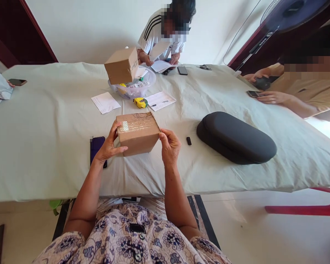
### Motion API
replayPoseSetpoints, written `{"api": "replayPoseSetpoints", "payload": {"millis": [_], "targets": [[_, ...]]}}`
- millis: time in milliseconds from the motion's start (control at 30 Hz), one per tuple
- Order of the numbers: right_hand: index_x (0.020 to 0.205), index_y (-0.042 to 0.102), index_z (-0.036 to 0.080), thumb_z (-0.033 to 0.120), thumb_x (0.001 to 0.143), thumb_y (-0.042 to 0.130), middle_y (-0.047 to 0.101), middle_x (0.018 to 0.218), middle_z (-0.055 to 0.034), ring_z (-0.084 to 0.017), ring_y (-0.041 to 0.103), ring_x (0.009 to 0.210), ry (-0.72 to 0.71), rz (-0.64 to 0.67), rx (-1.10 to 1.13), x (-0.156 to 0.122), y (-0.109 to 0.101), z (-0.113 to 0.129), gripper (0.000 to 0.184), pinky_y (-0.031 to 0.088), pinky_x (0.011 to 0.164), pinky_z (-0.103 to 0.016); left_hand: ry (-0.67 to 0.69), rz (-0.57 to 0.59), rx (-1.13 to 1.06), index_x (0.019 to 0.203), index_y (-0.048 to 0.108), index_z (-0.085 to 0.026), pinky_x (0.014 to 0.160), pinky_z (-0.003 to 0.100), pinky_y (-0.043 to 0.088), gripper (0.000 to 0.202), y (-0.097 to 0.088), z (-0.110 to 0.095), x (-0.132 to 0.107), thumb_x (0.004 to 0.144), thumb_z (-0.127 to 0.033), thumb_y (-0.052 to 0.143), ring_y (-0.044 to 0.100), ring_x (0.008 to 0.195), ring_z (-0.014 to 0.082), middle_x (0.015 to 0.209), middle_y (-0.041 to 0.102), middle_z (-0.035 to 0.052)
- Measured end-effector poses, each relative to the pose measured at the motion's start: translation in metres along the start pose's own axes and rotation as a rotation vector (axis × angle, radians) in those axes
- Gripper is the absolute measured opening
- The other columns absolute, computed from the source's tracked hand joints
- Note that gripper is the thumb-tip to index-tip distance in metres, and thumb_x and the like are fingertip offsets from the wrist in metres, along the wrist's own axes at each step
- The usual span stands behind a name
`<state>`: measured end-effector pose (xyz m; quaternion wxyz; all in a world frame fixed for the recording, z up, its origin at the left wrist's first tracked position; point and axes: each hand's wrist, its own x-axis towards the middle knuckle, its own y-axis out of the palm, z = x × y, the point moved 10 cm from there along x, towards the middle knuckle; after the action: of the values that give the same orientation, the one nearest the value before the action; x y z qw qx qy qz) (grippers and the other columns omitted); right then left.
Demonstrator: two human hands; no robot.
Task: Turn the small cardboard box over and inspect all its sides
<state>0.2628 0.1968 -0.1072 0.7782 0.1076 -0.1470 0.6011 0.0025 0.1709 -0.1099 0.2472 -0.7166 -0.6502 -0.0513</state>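
Note:
A brown cardboard box [139, 141] is between my two hands at the near side of the table. Clear tape and a printed white label show on its top, with dark scribbled lines along the far edge. My left hand [109, 145] grips the box's left side, fingers at the upper edge and thumb along the front. With thumb and fingers, my right hand [170, 146] pinches the right front corner. Partly behind my left wrist lies a dark blue phone [97, 145]. Just past the box are a yellow tape measure [140, 103] and a paper with a pen [161, 101].
A second cardboard box [121, 68] rests on a plastic basin [151, 79] of small items. To the right are a black case [236, 137] and a small black object [189, 140]. One person holds papers [161, 66] across the table; another sits at the right with a phone [253, 94].

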Motion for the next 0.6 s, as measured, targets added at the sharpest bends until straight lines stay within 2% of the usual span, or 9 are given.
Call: {"api": "replayPoseSetpoints", "payload": {"millis": [167, 267, 467, 600], "targets": [[0.094, 0.075, 0.021, 0.055, 0.083, 0.067, 0.075, 0.095, -0.0041, -0.018, 0.066, 0.09, 0.052, 0.014, 0.093, -0.005, 0.002, -0.027, 0.036, 0.053, 0.086, -0.033, 0.009, -0.03, -0.006, 0.141, 0.042, -0.033, 0.116, 0.052, 0.043, 0.091, -0.004, 0.001, 0.004, 0.064, -0.051, 0.086, 0.039, 0.147, 0.0346, 0.159, 0.033, 0.0117], [0.093, 0.076, 0.021, 0.055, 0.082, 0.068, 0.076, 0.095, -0.0043, -0.019, 0.067, 0.092, 0.107, 0.073, 0.138, -0.012, 0.013, -0.051, 0.036, 0.052, 0.089, -0.036, 0.012, -0.083, -0.015, 0.139, 0.042, -0.033, 0.111, 0.049, 0.048, 0.092, -0.01, 0.006, 0.001, 0.06, -0.053, 0.088, 0.043, 0.143, 0.0342, 0.156, 0.037, 0.0122], [0.103, 0.078, 0.02, 0.056, 0.083, 0.063, 0.076, 0.106, -0.0085, -0.022, 0.066, 0.102, 0.167, 0.11, 0.063, -0.028, 0.024, -0.087, 0.044, 0.052, 0.092, -0.038, 0.004, -0.259, -0.074, 0.135, 0.042, -0.033, 0.106, 0.044, 0.051, 0.096, -0.028, 0.014, -0.012, 0.055, -0.056, 0.09, 0.053, 0.131, 0.0302, 0.142, 0.047, 0.0117], [0.109, 0.077, 0.021, 0.056, 0.085, 0.062, 0.074, 0.111, -0.0084, -0.021, 0.065, 0.105, 0.193, 0.116, 0.028, -0.032, 0.024, -0.099, 0.046, 0.05, 0.096, -0.039, -0.012, -0.387, -0.141, 0.136, 0.041, -0.035, 0.106, 0.043, 0.05, 0.1, -0.039, 0.015, -0.019, 0.053, -0.064, 0.089, 0.053, 0.129, 0.0293, 0.14, 0.047, 0.0097]]}}
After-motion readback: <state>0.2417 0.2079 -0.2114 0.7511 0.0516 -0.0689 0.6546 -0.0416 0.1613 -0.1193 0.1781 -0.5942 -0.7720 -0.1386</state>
